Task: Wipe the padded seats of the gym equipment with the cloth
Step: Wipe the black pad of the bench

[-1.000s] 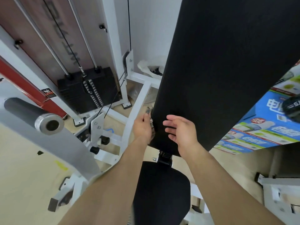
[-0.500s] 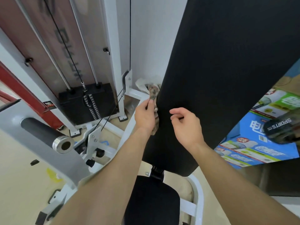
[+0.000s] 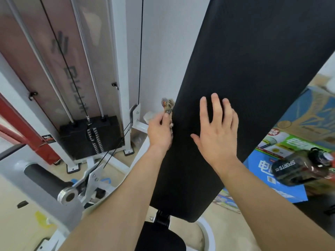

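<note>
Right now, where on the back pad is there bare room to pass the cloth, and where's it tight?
Free: the back pad above the right hand, bare to the image top; also the strip between the forearms down to its lower edge. Tight: the pad's left edge, where the left hand grips the cloth, with the right hand flat close beside it.

Bright even indoor light, soft shadows, wide-angle bending at edges, slight blur

Looks like a small gym room: cable machine's weight stack (image 3: 90, 136) left of the tall black back pad (image 3: 253, 69), roller handle (image 3: 45, 178) lower left of it, printed cartons (image 3: 261, 165) right of it.
</note>
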Action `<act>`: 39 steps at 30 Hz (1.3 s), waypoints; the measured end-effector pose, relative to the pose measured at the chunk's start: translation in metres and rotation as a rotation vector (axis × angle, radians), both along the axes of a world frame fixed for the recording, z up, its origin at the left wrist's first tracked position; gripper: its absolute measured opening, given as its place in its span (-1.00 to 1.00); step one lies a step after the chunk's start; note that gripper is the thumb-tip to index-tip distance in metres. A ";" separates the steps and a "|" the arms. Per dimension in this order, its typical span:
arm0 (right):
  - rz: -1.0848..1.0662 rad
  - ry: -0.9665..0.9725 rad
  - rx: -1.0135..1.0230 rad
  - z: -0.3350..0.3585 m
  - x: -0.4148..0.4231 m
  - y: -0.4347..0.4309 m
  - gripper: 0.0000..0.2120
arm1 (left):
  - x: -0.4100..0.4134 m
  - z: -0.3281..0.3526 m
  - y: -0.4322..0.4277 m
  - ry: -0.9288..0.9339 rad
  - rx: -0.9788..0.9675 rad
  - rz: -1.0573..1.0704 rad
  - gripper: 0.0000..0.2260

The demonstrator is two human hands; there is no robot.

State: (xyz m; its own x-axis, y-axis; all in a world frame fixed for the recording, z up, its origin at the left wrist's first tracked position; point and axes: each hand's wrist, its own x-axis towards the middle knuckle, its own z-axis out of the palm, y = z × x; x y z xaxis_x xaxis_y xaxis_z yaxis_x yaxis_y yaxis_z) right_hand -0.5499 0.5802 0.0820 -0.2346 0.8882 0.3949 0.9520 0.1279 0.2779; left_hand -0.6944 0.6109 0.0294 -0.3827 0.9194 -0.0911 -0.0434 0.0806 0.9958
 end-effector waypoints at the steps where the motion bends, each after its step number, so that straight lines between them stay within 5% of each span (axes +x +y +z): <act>1: -0.037 0.021 -0.007 0.001 0.000 0.002 0.07 | -0.003 -0.009 -0.002 0.004 -0.025 -0.012 -0.74; 7: -0.112 0.083 -0.060 -0.004 -0.008 0.009 0.16 | -0.018 -0.049 -0.011 0.069 -0.397 -0.053 -0.72; 12: -0.129 0.091 -0.090 -0.004 -0.009 0.011 0.14 | -0.008 0.054 0.031 -0.090 -0.087 -0.077 -0.71; 15: -0.127 0.080 -0.105 -0.003 -0.008 0.011 0.13 | -0.006 0.115 0.053 -0.031 0.128 -0.092 -0.71; 24: -0.085 0.125 -0.019 0.054 -0.016 0.015 0.03 | -0.018 0.054 0.019 0.033 -0.249 -0.129 -0.71; 29: -0.041 0.136 0.196 0.152 -0.009 0.054 0.11 | -0.005 0.155 0.056 -0.002 -0.019 -0.132 -0.70; 33: -0.115 0.179 0.133 0.192 -0.002 0.075 0.22 | 0.003 0.253 0.093 -0.028 0.212 -0.104 -0.71; 39: -0.174 0.183 0.082 0.188 -0.007 0.085 0.19 | -0.006 0.201 0.087 0.046 0.082 -0.169 -0.70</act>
